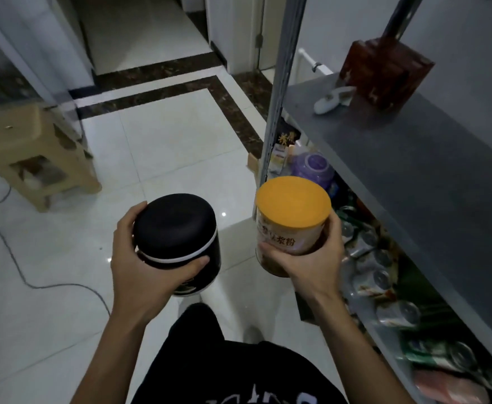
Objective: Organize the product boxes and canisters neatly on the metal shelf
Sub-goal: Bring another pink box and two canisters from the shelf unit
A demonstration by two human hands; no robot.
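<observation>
The left hand (147, 258) is gripping a black canister (177, 228), fingers wrapped round its side. The right hand (312, 259) is clasping an orange-lidded canister (293, 211) upright, just beside the metal shelf (420, 170). Farther back, a brown box (385, 71) is standing on that shelf, and a stool (34, 153) is sitting on the tiled floor (166, 135).

Orange-lidded canister (293, 228) label: Chinese characters ending "浆粉"; rest blurred. Shirt (239, 371) print cut off, unreadable.

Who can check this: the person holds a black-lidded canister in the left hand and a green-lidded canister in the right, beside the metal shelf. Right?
One slip: in the head view the right hand holds an orange-lidded canister, not green-lidded. The left hand holds the black-lidded canister, beside the metal shelf.
</observation>
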